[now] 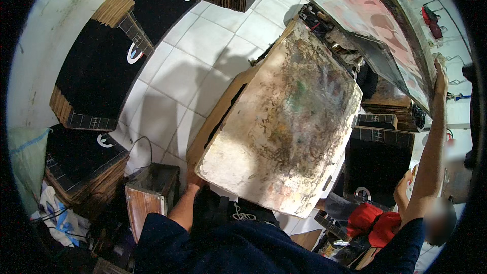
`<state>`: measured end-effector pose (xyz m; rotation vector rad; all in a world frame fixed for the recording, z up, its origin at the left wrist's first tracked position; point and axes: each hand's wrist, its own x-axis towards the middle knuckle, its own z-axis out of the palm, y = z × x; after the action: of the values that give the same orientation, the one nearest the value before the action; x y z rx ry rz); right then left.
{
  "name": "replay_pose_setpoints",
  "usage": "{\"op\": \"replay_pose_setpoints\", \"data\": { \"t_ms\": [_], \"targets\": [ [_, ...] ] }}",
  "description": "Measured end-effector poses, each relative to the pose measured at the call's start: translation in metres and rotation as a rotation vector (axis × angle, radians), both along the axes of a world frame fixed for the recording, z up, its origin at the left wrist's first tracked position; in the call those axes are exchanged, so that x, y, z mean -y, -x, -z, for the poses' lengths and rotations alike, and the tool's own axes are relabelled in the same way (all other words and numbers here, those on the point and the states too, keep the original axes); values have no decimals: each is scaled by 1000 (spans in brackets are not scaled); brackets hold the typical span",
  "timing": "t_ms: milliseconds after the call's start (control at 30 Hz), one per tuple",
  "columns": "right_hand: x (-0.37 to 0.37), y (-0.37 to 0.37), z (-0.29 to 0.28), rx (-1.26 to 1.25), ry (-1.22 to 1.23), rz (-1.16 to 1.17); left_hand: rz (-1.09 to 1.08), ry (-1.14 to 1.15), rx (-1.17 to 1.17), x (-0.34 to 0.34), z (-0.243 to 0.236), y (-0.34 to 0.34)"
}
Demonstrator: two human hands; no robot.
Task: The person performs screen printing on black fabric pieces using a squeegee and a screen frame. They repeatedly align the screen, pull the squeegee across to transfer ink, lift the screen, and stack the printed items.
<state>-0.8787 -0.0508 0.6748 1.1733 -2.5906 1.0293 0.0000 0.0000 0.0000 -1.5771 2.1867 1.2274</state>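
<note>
A paint-stained, whitish board (pixel 264 157) on a cardboard-coloured base lies tilted in front of me, smeared dark, green and yellow. My left hand (pixel 196 176) is at its near left corner; the fingers are hidden by the edge. Beyond the board a screen-printing frame (pixel 365 25) stands raised at a slant. Its mesh is pinkish white with reddish patches, and its wooden border is stained. My right hand (pixel 440 78) reaches up at the far right, closed on the frame's near right edge.
Stacks of black printed cardboard sheets (pixel 91 71) lie at left on white tiles (pixel 203 40); another black stack (pixel 378 165) is at right. A wooden box (pixel 152 193) stands by my left arm. Red cloth (pixel 373 223) lies near my right arm. Another person's hand (pixel 403 190) shows there.
</note>
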Motion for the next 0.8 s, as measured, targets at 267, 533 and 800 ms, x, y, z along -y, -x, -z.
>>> {"op": "replay_pose_setpoints", "data": {
  "t_ms": [267, 533, 800],
  "targets": [
    [7, -17, 2, -92, 1, 80, -224, 176, -62, 1, 28, 4],
    [10, -35, 6, -245, -120, 145, -324, 797, 78, 78, -38, 14],
    [17, -89, 13, -251, -216, 257, -378, 912, 116, 168, -172, -14]
  ]
}}
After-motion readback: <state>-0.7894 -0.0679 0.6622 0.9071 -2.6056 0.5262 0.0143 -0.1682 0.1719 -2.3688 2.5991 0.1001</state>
